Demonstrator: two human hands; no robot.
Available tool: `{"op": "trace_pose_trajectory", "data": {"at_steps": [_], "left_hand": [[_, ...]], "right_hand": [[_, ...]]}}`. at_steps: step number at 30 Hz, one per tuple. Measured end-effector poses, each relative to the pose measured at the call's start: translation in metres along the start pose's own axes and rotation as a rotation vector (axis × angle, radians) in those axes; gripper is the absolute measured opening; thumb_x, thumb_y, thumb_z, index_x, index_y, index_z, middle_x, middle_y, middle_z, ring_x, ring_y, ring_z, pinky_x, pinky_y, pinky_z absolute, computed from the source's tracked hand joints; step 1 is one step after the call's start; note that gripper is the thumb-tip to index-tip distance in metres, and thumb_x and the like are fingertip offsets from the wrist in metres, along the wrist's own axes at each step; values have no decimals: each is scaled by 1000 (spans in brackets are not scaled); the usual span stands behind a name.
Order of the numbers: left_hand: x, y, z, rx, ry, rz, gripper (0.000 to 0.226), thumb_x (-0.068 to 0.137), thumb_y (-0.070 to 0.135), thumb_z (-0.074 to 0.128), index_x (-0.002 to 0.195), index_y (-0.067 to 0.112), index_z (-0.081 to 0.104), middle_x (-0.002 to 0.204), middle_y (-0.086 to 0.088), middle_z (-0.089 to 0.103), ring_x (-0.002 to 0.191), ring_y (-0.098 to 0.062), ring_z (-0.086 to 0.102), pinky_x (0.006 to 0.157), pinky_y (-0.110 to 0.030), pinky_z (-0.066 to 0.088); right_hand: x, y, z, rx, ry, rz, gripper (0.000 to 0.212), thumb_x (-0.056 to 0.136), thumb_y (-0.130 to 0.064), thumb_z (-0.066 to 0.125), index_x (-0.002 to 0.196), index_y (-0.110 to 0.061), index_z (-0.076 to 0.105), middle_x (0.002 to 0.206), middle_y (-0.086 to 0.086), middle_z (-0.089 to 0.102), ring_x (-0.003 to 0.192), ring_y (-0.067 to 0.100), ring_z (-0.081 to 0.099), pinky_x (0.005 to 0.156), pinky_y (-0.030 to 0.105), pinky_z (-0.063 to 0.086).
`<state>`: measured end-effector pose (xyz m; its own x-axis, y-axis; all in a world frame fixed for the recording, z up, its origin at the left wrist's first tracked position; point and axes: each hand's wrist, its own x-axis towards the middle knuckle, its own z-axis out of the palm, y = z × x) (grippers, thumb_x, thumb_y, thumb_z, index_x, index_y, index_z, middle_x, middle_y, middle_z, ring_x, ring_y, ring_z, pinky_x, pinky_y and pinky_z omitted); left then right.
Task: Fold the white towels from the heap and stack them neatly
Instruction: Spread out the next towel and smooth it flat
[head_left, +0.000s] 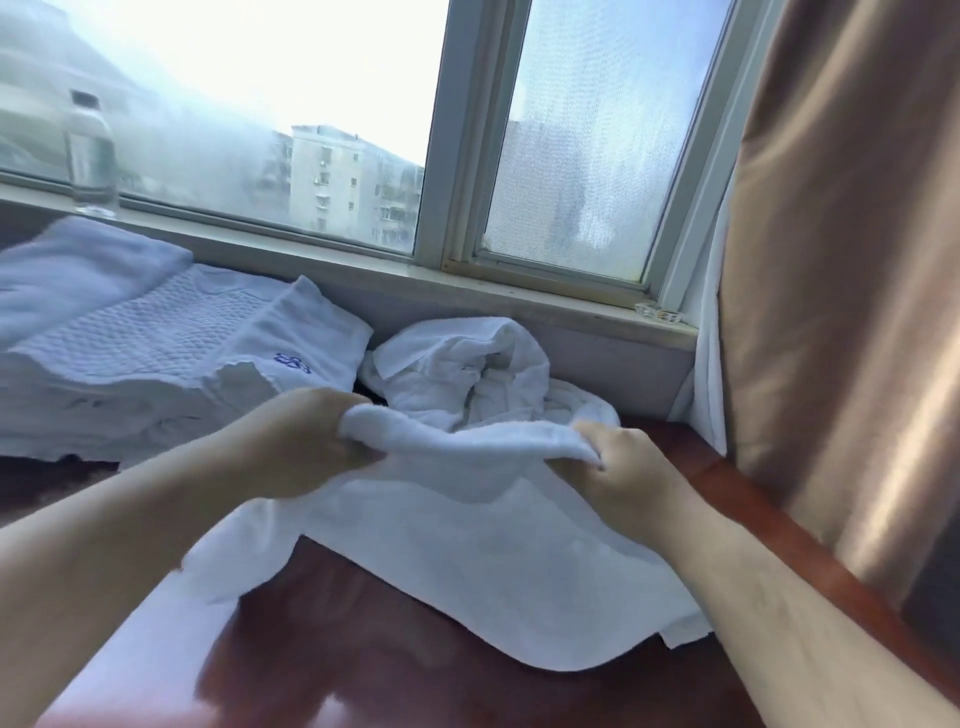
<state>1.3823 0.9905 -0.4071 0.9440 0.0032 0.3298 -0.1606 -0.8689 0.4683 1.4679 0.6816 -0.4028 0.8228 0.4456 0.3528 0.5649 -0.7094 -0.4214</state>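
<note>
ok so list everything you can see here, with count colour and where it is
held towel: one, white, centre, upper edge lifted, rest lying flat
heap: one, white crumpled towels, behind it below the sill; towel count unclear
folded stack: one, white with a blue emblem, left; towel count unclear
table: one, glossy reddish-brown, under the towels
bottle: one, clear, on the sill, far left
clear object: one, small, on the sill at right; cannot identify
window: one, pale frame, across the back
curtain: one, brown, right
left hand: grips the towel's upper edge
right hand: grips the same edge
</note>
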Motion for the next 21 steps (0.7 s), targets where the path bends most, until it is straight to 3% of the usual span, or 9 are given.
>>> {"op": "trace_pose_trajectory", "data": {"at_steps": [3,5,7,9,11,15,17,18,21], "left_hand": [[3,6,-15,-306,167,-56,28,88,5,64,69,24,62,55,14,59,54,-2,52,50,-18,37],[2,12,-22,-352,207,-58,22,90,5,63,72,18,61,53,11,55,59,-9,50,48,-16,35],[-3,18,-30,-221,224,20,17,82,23,78,75,22,62,57,12,57,58,-7,51,49,-14,36],[-8,22,-35,34,215,48,35,65,43,87,84,32,59,66,15,61,61,0,54,49,-16,35],[-9,25,-38,268,252,57,42,68,38,81,96,39,51,75,14,57,66,2,50,48,-21,33],[-13,33,-41,257,372,88,34,76,22,59,98,39,39,75,16,49,68,1,45,49,-24,29],[-13,35,-44,147,446,82,30,81,26,58,102,37,41,77,13,49,69,-12,48,50,-25,30],[-13,35,-48,126,467,80,27,84,29,59,103,37,41,79,10,50,69,-15,49,52,-26,31],[-16,35,-64,110,455,57,19,89,44,55,99,35,43,78,10,55,68,-11,53,55,-31,37]], "right_hand": [[2,-11,-21,-190,156,-109,38,91,-53,59,71,-23,50,69,-6,56,65,13,52,54,33,34],[2,-17,-30,-330,188,-133,20,91,-41,60,84,-22,57,80,-5,60,77,22,58,61,34,42],[3,-21,-41,-434,198,-93,8,89,-32,56,92,-26,57,87,-4,61,83,26,60,69,36,48],[5,-21,-48,-511,228,-47,7,89,-28,51,94,-26,56,86,-2,61,82,29,60,70,37,48],[5,-22,-49,-547,293,-25,12,90,-22,48,96,-25,58,85,0,63,80,32,60,66,35,40],[2,-32,-43,27,333,72,23,94,-19,46,106,-32,61,93,-3,66,83,21,58,58,23,37],[-2,-36,-40,86,343,-1,17,96,-35,48,112,-36,54,104,-3,66,97,23,62,65,25,43],[-6,-37,-40,9,331,-54,29,93,-52,50,119,-39,48,112,-4,64,103,24,62,72,30,45],[-17,-45,-38,-403,180,-123,107,57,-94,53,144,-44,17,122,0,48,98,27,60,78,41,47]]}}
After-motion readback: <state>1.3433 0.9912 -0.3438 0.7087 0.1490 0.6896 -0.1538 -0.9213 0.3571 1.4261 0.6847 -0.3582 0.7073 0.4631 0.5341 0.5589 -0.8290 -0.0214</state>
